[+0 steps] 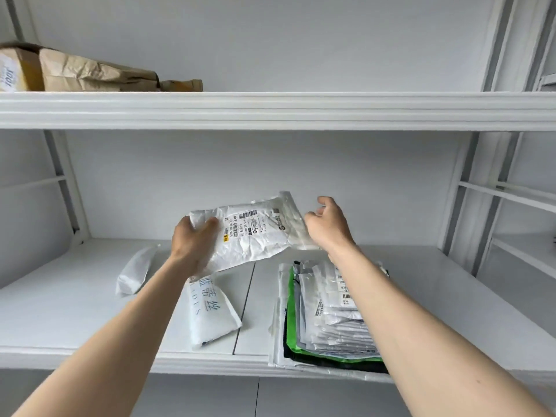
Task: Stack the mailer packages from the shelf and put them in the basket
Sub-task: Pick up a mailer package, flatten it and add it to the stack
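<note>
Now mid-stacking, seen from the head camera. Held up in the middle of the frame: a white mailer (255, 233) with a label, lifted off the shelf (90, 311). Gripped at its left end by the left hand (192, 239), fingers curled round the edge. Right hand (328, 227) at the right edge of the same mailer, fingers bent; hard to tell if pinching it or just touching.

Down at lower right of the frame: a stack of mailers (325, 314), flat, with a green one and a black one near the bottom, hanging a bit over the front edge of the shelf. Likely next: carry the held mailer right and lay it flat on top of that stack, square, so nothing slips off the front.

Left to gather: a white mailer with printed writing (210, 314) at lower middle, and a small folded white mailer (135, 272) to its left. No basket to be seen.

Plenty of bare shelf at far left and behind. Upper shelf (270, 109) close above the hands, so keep lifts low. Brown paper bag (90, 73) up there at upper left.
</note>
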Available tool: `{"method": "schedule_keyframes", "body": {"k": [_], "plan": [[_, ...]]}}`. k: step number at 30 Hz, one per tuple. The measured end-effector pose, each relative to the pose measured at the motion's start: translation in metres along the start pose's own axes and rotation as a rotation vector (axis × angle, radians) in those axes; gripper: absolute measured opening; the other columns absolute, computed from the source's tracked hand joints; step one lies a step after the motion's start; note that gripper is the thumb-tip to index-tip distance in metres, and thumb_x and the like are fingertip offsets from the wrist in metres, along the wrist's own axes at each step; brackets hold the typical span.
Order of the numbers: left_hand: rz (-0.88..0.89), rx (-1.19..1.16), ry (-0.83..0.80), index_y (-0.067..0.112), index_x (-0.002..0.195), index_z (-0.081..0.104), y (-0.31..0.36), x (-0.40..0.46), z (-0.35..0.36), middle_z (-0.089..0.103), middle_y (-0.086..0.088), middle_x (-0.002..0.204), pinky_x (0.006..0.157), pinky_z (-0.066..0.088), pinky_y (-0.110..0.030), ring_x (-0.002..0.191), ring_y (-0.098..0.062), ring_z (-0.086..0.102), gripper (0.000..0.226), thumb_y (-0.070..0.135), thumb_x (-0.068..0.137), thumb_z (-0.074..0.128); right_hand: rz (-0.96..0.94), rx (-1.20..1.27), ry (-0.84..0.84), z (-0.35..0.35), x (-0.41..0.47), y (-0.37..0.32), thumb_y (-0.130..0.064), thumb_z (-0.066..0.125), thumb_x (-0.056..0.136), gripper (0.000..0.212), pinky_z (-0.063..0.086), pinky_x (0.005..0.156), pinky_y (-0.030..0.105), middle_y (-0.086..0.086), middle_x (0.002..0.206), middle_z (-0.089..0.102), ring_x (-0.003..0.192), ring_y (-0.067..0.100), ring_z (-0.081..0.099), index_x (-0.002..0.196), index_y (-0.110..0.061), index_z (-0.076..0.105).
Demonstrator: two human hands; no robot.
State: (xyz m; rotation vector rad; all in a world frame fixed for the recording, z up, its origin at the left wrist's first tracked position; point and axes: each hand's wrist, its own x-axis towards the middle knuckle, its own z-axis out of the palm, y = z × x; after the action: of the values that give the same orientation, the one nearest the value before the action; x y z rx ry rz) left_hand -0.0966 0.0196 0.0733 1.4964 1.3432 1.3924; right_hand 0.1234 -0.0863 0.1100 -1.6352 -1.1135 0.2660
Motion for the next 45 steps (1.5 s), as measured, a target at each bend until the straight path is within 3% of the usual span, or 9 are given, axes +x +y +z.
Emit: {"method": "schedule_keyframes", "body": {"k": [4,7,12,15,17,19,24,28,45], "plan": [[-0.095,0.072,0.042,0.014,0.101,0.051,-0.062,0.005,-0.039,0.058,-0.004,0.076,0.052,0.042,-0.027,0.061,-0.017,0.052,0.028,0.038,0.091,0.061,-0.181,-0.229,-0.177,0.087,-0.024,-0.008,-0.017,0.052,0.094,0.044,0.036,0.108,0.033,0.012,0.138,0.047,0.128,0.027,0.047,0.138,-0.011,0.048],[-0.128,0.094,-0.031,0.024,0.095,0.053,-0.109,0.004,-0.047,0.066,-0.007,0.083,0.064,0.055,-0.038,0.069,-0.024,0.063,0.024,0.044,0.085,0.063,-0.294,-0.289,-0.443,0.147,-0.048,0.003,-0.016,0.048,0.095,0.045,0.034,0.111,0.032,0.008,0.143,0.045,0.132,0.023,0.044,0.14,-0.011,0.046],[-0.177,0.247,-0.155,0.02,0.093,0.056,-0.165,0.021,-0.052,0.067,-0.006,0.084,0.069,0.054,-0.044,0.079,-0.032,0.067,0.029,0.044,0.08,0.068,-0.256,-0.524,-0.701,0.211,-0.059,0.043,-0.033,0.039,0.101,0.048,0.027,0.112,0.041,0.006,0.153,0.035,0.142,0.025,0.03,0.145,-0.013,0.038],[-0.162,0.405,-0.196,0.019,0.129,0.048,-0.165,0.024,-0.061,0.063,-0.007,0.118,0.084,0.052,-0.038,0.101,-0.025,0.063,0.056,0.039,0.081,0.07,-0.091,-0.766,-0.698,0.228,-0.051,0.064,-0.051,0.023,0.102,0.06,0.017,0.112,0.059,0.006,0.158,0.023,0.145,0.035,0.015,0.15,-0.015,0.027],[-0.051,0.692,-0.205,0.019,0.152,0.018,-0.163,0.029,-0.058,0.031,-0.011,0.152,0.106,0.037,-0.04,0.137,-0.029,0.038,0.082,0.037,0.087,0.064,-0.101,-0.773,-0.653,0.241,-0.049,0.067,-0.05,0.019,0.102,0.061,0.008,0.115,0.059,0.01,0.159,0.017,0.148,0.038,0.004,0.152,-0.015,0.023],[0.199,0.857,-0.233,0.027,0.155,0.011,-0.156,0.029,-0.042,0.006,-0.004,0.162,0.116,0.019,-0.041,0.15,-0.023,0.007,0.071,0.035,0.096,0.05,-0.181,-0.714,-0.627,0.25,-0.049,0.065,-0.045,0.02,0.103,0.057,0.0,0.117,0.059,0.008,0.163,0.005,0.15,0.034,-0.006,0.154,-0.021,0.016],[0.259,0.903,-0.47,0.04,0.152,0.02,-0.175,0.024,-0.006,0.001,0.005,0.164,0.121,-0.002,-0.041,0.15,-0.017,-0.01,0.05,0.043,0.103,0.017,-0.15,-0.815,-0.723,0.262,-0.051,0.086,-0.032,0.026,0.1,0.061,-0.008,0.114,0.064,-0.003,0.163,-0.016,0.148,0.032,-0.02,0.156,-0.031,0.001],[0.273,1.045,-0.485,0.041,0.153,0.003,-0.201,0.029,-0.004,-0.002,0.007,0.164,0.12,-0.001,-0.05,0.149,-0.02,-0.016,0.053,0.043,0.102,0.016,-0.208,-0.842,-0.634,0.267,-0.052,0.098,-0.041,0.021,0.1,0.057,-0.009,0.114,0.062,-0.005,0.164,-0.01,0.149,0.029,-0.014,0.155,-0.036,0.006],[0.153,1.012,-0.505,0.033,0.153,-0.01,-0.209,0.022,0.001,-0.016,0.008,0.161,0.12,-0.009,-0.045,0.147,-0.015,-0.021,0.054,0.041,0.103,0.006,-0.216,-0.846,-0.612,0.275,-0.06,0.114,-0.044,0.016,0.099,0.055,-0.011,0.114,0.061,-0.008,0.163,-0.012,0.15,0.027,-0.014,0.153,-0.041,0.004]]}}
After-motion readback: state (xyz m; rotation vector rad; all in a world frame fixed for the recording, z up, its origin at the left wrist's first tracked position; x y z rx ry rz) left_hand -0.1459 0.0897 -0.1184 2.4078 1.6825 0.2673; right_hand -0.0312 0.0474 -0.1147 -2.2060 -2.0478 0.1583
